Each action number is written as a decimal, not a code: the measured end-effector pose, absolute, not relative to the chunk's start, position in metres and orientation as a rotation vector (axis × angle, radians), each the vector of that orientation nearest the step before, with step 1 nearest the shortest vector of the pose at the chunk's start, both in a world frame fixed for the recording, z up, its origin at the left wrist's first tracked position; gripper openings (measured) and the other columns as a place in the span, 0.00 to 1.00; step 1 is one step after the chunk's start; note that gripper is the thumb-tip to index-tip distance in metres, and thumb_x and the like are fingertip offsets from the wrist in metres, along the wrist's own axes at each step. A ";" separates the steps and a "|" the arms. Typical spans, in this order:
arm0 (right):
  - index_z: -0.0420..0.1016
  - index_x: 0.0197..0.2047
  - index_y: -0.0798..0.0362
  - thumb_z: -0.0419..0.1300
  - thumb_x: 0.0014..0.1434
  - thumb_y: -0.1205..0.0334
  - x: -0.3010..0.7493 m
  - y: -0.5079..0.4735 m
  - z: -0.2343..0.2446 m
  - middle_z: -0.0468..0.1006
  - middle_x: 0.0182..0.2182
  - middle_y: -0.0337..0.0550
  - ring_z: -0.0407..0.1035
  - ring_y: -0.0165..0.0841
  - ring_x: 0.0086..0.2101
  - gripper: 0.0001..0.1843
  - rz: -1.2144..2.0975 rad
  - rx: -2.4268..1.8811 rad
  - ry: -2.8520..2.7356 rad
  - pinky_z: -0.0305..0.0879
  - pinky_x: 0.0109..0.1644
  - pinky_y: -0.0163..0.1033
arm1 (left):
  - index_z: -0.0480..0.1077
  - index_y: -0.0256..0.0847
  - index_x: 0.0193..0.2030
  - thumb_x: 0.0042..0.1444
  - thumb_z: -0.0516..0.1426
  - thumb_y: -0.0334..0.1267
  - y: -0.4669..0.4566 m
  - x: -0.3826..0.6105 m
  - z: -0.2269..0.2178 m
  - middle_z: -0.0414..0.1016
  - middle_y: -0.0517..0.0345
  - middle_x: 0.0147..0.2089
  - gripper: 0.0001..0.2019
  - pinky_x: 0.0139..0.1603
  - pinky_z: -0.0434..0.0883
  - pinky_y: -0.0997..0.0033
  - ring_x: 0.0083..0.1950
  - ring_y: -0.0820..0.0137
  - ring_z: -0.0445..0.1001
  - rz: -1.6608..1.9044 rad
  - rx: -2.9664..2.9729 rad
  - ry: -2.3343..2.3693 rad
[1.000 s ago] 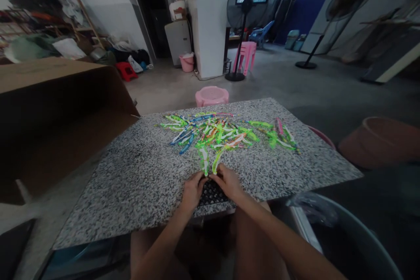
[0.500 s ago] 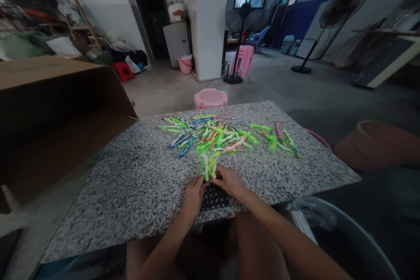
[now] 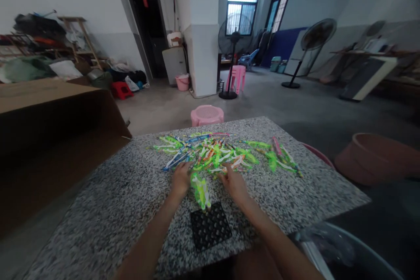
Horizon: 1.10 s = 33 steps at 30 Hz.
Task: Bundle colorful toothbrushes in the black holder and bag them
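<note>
A heap of toothbrushes [image 3: 216,157] in neon green, white, blue and orange lies across the far half of a speckled granite slab [image 3: 98,227]. My left hand [image 3: 180,179] rests at the heap's near edge, beside blue-and-white brushes, with no held item visible. My right hand [image 3: 234,186] touches the near edge further right, also showing nothing in it. Between them, a small bunch of green-and-white toothbrushes [image 3: 201,191] lies apart from the heap, just above a black perforated mat [image 3: 210,226].
A large open cardboard box [image 3: 49,135] stands left of the slab. Beyond it is a pink stool [image 3: 206,115]. A terracotta basin [image 3: 374,159] and a pink rim [image 3: 316,154] sit to the right. A grey tub [image 3: 348,253] with clear plastic lies at lower right.
Both hands have moved forward off the black mat to the heap. The mat now shows whole, and the green-and-white bunch lies on the slab. The view has tilted upward.
</note>
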State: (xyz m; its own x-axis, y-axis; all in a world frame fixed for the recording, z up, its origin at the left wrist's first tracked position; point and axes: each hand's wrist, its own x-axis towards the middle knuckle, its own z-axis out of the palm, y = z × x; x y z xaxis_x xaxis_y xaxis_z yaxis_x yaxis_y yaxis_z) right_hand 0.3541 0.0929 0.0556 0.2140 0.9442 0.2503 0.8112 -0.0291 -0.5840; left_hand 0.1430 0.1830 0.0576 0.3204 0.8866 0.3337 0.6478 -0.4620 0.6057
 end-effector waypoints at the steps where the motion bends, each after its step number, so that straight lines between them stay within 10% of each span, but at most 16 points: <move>1: 0.67 0.53 0.52 0.54 0.63 0.54 0.352 0.104 0.058 0.79 0.28 0.43 0.74 0.37 0.29 0.18 0.200 -1.970 -1.630 0.62 0.31 0.37 | 0.74 0.40 0.48 0.53 0.54 0.31 0.190 0.153 0.058 0.76 0.49 0.49 0.16 0.56 0.66 0.60 0.52 0.61 0.71 0.900 2.248 1.405; 8: 0.68 0.41 0.50 0.55 0.60 0.61 0.356 0.099 0.035 0.78 0.25 0.42 0.73 0.36 0.25 0.06 0.124 -1.992 -1.619 0.58 0.27 0.35 | 0.75 0.41 0.35 0.54 0.54 0.31 0.155 0.133 0.036 0.76 0.53 0.36 0.08 0.45 0.69 0.67 0.41 0.64 0.73 0.703 2.292 1.487; 16: 0.65 0.48 0.51 0.64 0.46 0.40 0.367 0.018 0.018 0.72 0.22 0.34 0.69 0.34 0.21 0.31 0.863 -1.457 -0.938 0.68 0.24 0.39 | 0.74 0.43 0.50 0.56 0.50 0.29 0.123 0.068 0.047 0.71 0.47 0.49 0.18 0.54 0.65 0.60 0.52 0.58 0.68 0.752 2.448 1.887; 26: 0.66 0.30 0.50 0.63 0.49 0.40 0.346 0.007 0.017 0.72 0.22 0.37 0.69 0.35 0.24 0.21 0.859 -1.457 -1.060 0.69 0.29 0.41 | 0.72 0.37 0.48 0.63 0.46 0.48 0.119 0.154 0.054 0.78 0.41 0.38 0.21 0.38 0.68 0.63 0.39 0.56 0.77 0.451 2.193 1.990; 33: 0.69 0.31 0.50 0.59 0.55 0.53 0.314 0.016 0.031 0.76 0.25 0.38 0.69 0.33 0.27 0.10 0.631 -1.505 -1.463 0.62 0.33 0.36 | 0.69 0.40 0.46 0.57 0.54 0.39 0.084 0.090 0.033 0.76 0.54 0.34 0.12 0.42 0.70 0.66 0.36 0.65 0.75 0.941 1.894 1.762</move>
State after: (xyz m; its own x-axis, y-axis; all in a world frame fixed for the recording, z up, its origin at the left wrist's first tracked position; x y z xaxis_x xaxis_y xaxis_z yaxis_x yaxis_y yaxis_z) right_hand 0.3137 0.0163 0.0308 0.1643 0.9592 0.2301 0.4904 0.1229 -0.8628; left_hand 0.0901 0.0842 0.0328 -0.0134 0.9776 0.2102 0.7184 -0.1368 0.6821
